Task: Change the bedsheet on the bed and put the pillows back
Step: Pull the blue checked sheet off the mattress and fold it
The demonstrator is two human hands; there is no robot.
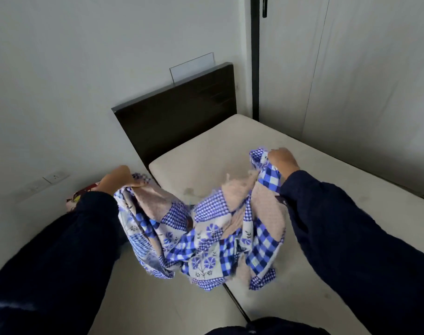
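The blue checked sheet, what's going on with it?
A person holds the blue checked bedsheet bunched in the air over the bed. The left hand grips one edge beside the bed, and the right hand grips another edge above the bare mattress. No sheet or pillows lie on the mattress yet. Something with a red flower print peeks out behind the left sleeve, too hidden to name.

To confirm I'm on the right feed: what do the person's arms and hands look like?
The left sleeve and right sleeve are long, dark navy and plain, reaching the wrists. The left hand and right hand are bare: no gloves, watch or rings visible.
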